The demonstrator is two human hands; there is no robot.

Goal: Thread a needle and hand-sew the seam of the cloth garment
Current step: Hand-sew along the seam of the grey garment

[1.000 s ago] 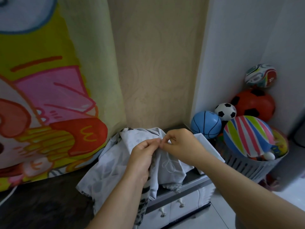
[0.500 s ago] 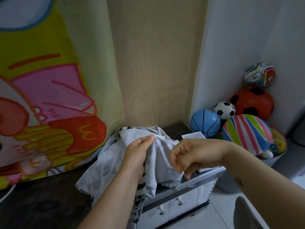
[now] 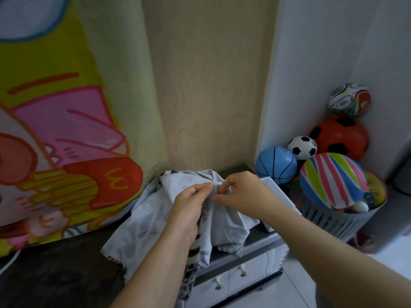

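A pale grey garment (image 3: pixel 144 223) with a dark patterned edge lies bunched on a dark table top and hangs over its front. My left hand (image 3: pixel 189 210) grips a raised fold of the cloth between thumb and fingers. My right hand (image 3: pixel 242 194) is just to the right of it, fingertips pinching a thin needle (image 3: pixel 222 179) at the top of the fold. A white thread (image 3: pixel 228 235) trails down over the cloth below the hands. The two hands nearly touch at the fold.
A cartoon-print curtain (image 3: pixel 66 130) hangs on the left. A small white cabinet with knobs (image 3: pixel 242 274) stands under the cloth. A white box (image 3: pixel 280 196) sits behind my right wrist. Several balls (image 3: pixel 333 181) fill a grey basket (image 3: pixel 329 221) at right.
My right hand had pulled away to the right and down from the fold. It has come back to the fold beside my left hand, which stayed holding the cloth.
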